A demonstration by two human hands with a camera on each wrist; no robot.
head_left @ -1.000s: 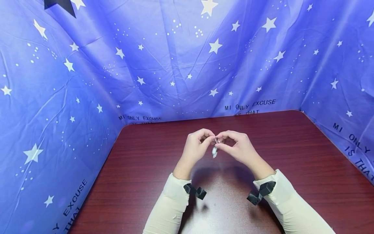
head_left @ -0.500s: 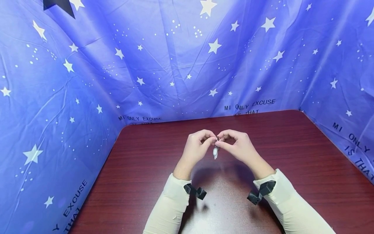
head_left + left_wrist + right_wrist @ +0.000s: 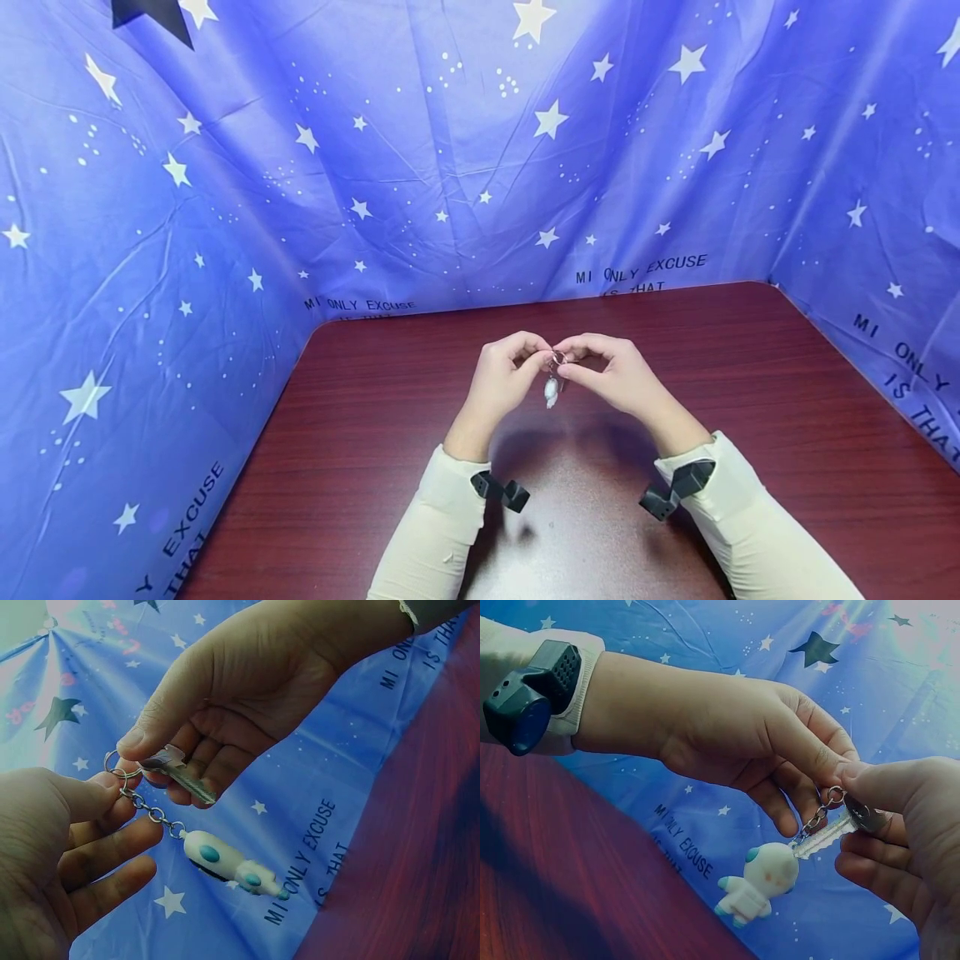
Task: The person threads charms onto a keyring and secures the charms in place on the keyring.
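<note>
Above the table, both hands meet at a small metal key ring [image 3: 111, 760]. The thumb and fingers of my left hand [image 3: 502, 377] pinch the ring where a short chain [image 3: 148, 807] joins it. From that chain hangs a keychain figure [image 3: 765, 881], white with teal patches. My right hand [image 3: 621, 377] pinches the ring from the other side, at the head of a silver key [image 3: 184, 776]. The key's toothed blade points down, beside the chain. Its head is partly hidden by the right thumb in the right wrist view.
A dark red wooden table [image 3: 360, 417] lies under the hands. Blue star-printed cloth [image 3: 450, 150] hangs along its back and both sides. A black camera [image 3: 501, 490] sits on the left wrist, another black camera [image 3: 677, 490] on the right.
The right hand has shifted slightly, its fingers a little lower. The key, earlier pointing sideways to the right, now hangs downward. The figure swings slightly; the left hand stays in place.
</note>
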